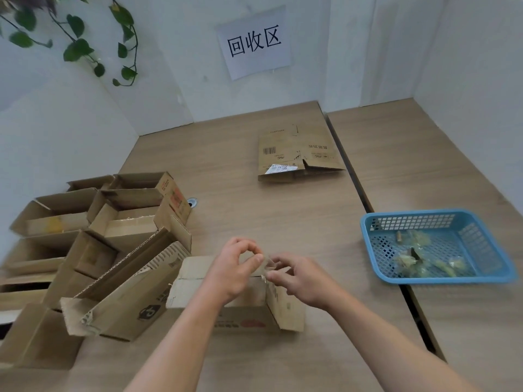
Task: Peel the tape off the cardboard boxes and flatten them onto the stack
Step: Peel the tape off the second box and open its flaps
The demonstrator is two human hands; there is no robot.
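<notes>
Left hand [235, 268]: thumb and forefinger curl into a ring and pinch one end of the tape strip [268, 263].
Right hand [304, 280]: fingers bent, with the thumb and fingertips nipping the strip's other end, just beside the left hand.
Tape strip: short, clear and crumpled, held between both hands just above the top edge of the box [254, 305].
Box: under both hands at the table's [254, 216] near middle, with its right flap hanging open.
Left side: a pile of open boxes [107, 244] crowds the box's left end.
Right side: bare tabletop, then a blue basket [410, 214] of tape scraps [418, 260], well apart, sitting across a dark seam [365, 199].
Far side: the flattened stack [294, 154] lies near the back wall, with open tabletop between it and the hands.
Wall: a paper sign [254, 42] and a trailing vine [76, 38].
</notes>
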